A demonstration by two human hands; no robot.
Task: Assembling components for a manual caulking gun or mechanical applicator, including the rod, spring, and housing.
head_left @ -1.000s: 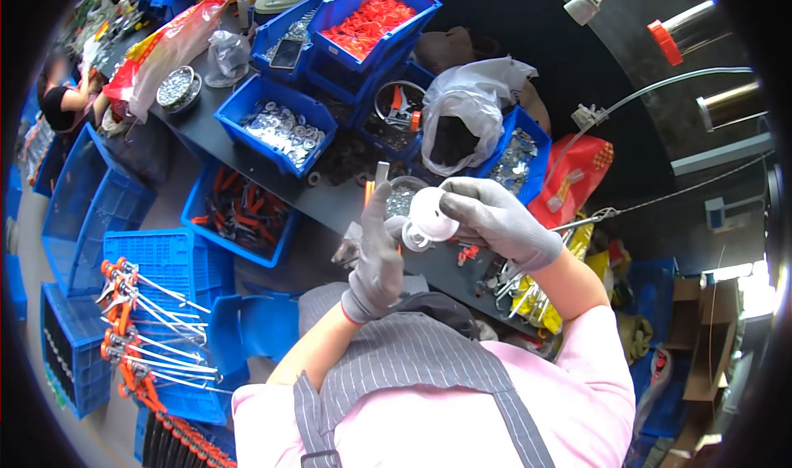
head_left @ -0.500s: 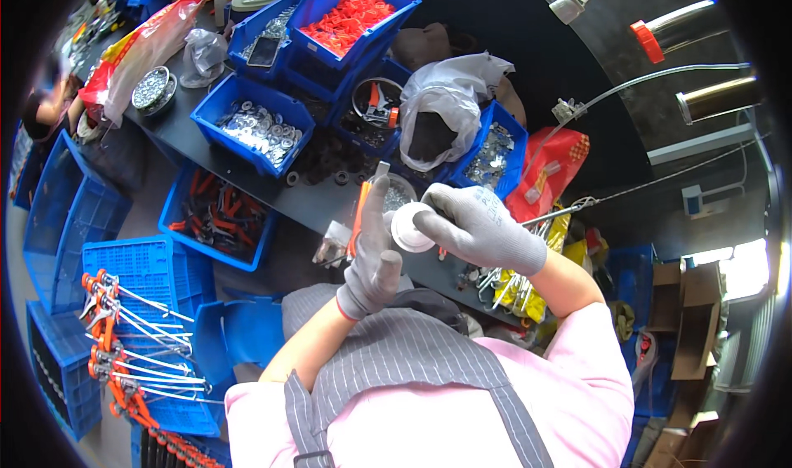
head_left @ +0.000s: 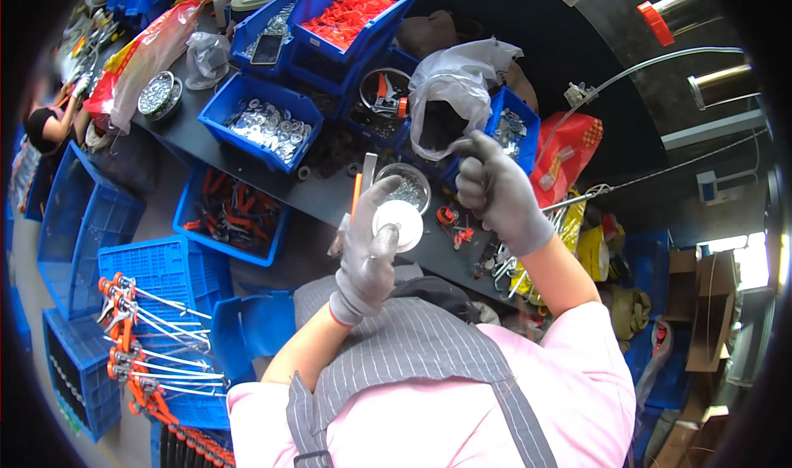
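My left hand (head_left: 367, 262), in a grey glove, is closed around a white round disc-shaped part (head_left: 398, 221), its thumb lying across the face. A flat metal bar (head_left: 369, 169) and an orange strip (head_left: 356, 194) stick up beside its fingers; whether they join the white part is hidden. My right hand (head_left: 505, 194), also gloved, is raised to the right, apart from the left. Its fingers are curled in a pinch in front of a white plastic bag (head_left: 462, 76); anything between them is too small to name. Behind the white part stands a metal bowl (head_left: 419, 189) of small pieces.
Blue bins hold metal washers (head_left: 268, 130), red plastic parts (head_left: 351, 13) and orange-and-black pieces (head_left: 227, 212). Orange clamps with metal rods (head_left: 157, 336) lie over a blue crate (head_left: 161, 262) at left. Small red parts (head_left: 462, 235) sit on the dark bench. A co-worker's arm (head_left: 62, 122) shows far left.
My right hand has let go of the white part and moved up and right, toward the plastic bag. My left hand keeps the white part, now with its thumb over it.
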